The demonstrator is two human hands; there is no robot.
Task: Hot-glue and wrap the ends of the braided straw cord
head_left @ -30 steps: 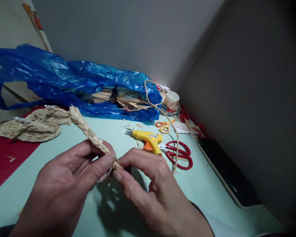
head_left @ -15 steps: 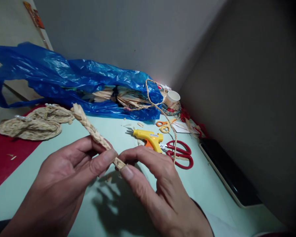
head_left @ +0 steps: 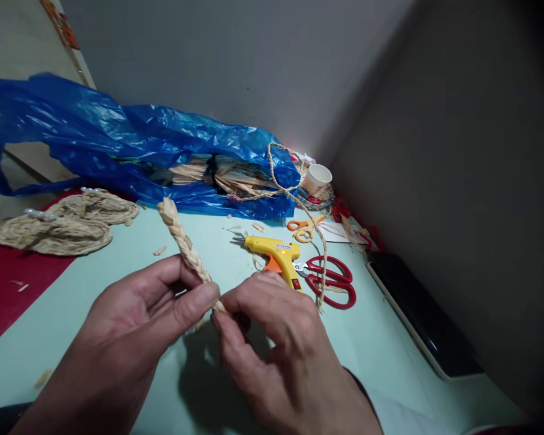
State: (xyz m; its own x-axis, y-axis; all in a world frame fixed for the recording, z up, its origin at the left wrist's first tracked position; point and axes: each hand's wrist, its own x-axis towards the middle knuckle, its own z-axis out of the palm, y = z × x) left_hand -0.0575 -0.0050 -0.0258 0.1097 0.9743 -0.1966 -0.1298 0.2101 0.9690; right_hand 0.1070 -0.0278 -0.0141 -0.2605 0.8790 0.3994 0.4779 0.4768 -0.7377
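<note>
A short braid of pale dried plant fibre (head_left: pixel 181 240) slants between my hands above the tabletop, its cut end pointing up and away. My left hand (head_left: pixel 149 320) is closed, pinching the braid's middle between thumb and fingers. At the lower end, my right hand (head_left: pixel 276 338) grips the braid with thumb and bent fingers, which hide the tip. Just beyond my right hand lie a yellow hot glue gun (head_left: pixel 272 246) and red-handled scissors (head_left: pixel 333 278). A thin braided cord (head_left: pixel 317 232) trails down across the scissors' handles.
A blue plastic bag (head_left: pixel 163 130) holding bundled fibre (head_left: pixel 245 178) lies along the wall. Two woven slipper-shaped pieces (head_left: pixel 49 234) rest on red cloth (head_left: pixel 22 281) at left. Orange-handled scissors (head_left: pixel 301 229), a white cup (head_left: pixel 318 177) and a black phone-like device (head_left: pixel 417 308) sit towards the right.
The braid's free end has swung right and stands steeper. My right thumb and fingers have curled down over its lower end. My left hand has shifted slightly right, still pinching it.
</note>
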